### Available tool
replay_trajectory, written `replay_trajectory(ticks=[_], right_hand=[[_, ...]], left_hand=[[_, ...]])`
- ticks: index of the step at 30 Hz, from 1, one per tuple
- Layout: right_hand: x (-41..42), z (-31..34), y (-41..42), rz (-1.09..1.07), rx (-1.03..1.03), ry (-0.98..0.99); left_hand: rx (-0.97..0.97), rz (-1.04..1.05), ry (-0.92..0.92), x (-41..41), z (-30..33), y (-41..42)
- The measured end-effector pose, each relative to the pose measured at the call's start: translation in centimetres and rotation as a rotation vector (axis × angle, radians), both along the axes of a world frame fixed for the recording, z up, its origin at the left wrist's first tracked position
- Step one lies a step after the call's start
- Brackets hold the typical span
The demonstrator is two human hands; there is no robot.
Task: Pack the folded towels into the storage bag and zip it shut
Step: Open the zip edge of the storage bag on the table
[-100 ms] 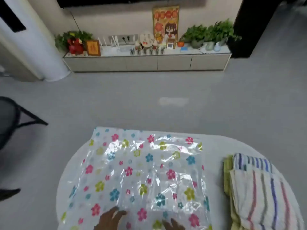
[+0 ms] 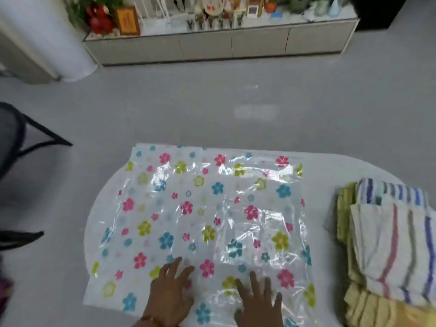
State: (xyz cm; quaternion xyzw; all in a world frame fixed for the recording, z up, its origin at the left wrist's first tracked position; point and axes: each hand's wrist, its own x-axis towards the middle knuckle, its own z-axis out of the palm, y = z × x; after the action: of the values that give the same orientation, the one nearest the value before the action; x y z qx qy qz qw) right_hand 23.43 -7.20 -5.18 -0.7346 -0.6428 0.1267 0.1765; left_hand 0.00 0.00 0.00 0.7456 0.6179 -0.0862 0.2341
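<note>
A clear plastic storage bag [image 2: 207, 208] printed with coloured flowers lies flat and empty on a white rounded table [image 2: 330, 171]. My left hand [image 2: 169, 298] rests flat on the bag's near part with fingers spread. Beside it, my right hand [image 2: 259, 303] lies flat on the bag too, fingers straight. A stack of folded towels [image 2: 389, 244] sits at the table's right side: white ones with red, grey and blue stripes on top, yellow-green ones beneath. Both hands are well left of the towels.
Grey floor surrounds the table. A dark chair [image 2: 21, 142] stands at the left. A low cabinet [image 2: 224, 43] with plants and ornaments runs along the far wall, with a white column [image 2: 47, 36] at its left.
The view has tilted down, and more of both hands shows. They lie further up on the bag's near part than before.
</note>
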Motion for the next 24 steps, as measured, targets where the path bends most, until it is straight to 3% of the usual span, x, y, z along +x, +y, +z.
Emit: replay_trajectory(ticks=[1,5,9,20,24], right_hand=[[0.1,-1.7,-0.1,0.093,-0.186,-0.095],[-1.2,-8.5,-2.5,0.190,-0.278,-0.149],[-0.8,-12.5,-3.3,0.170,-0.232,-0.186],[-1.3,-13.3,-4.2,0.165,-0.102,-0.171],[-1.6,-13.3,-4.3,0.287,0.067,-0.178]], left_hand=[[0.022,-0.034,0.053,0.0,-2.0,0.1],[-0.031,-0.225,0.158,-1.8,-11.2,-2.4],[0.105,-0.303,0.159,-3.9,-16.0,-3.3],[0.258,-0.310,0.075,-4.8,-17.8,-4.5],[0.334,-0.332,0.031,-4.8,-17.9,-4.3]])
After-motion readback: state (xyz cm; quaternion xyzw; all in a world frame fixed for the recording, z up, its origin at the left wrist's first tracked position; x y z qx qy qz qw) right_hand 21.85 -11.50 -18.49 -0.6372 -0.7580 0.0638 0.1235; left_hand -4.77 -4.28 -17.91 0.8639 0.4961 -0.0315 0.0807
